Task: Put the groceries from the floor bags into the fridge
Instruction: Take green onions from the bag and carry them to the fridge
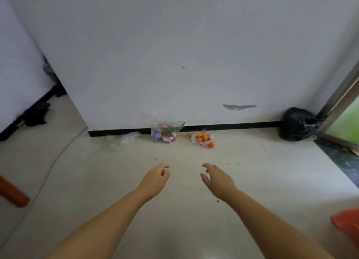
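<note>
Reaching empty over bare floor, left hand [155, 181] and right hand [218, 181] hang loosely spread, well short of wall-edge bags [165, 132].

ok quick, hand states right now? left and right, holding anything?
Left hand: open, fingers loosely curled, holding nothing, above the floor.
Right hand: open, fingers spread, holding nothing, short of the bag of oranges.

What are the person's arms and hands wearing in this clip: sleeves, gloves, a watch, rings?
Nothing shows. The left hand and right hand are bare, with no gloves, and both forearms are uncovered down to the frame's bottom edge. No watch or bracelet is visible; the blur leaves rings uncertain.
</note>
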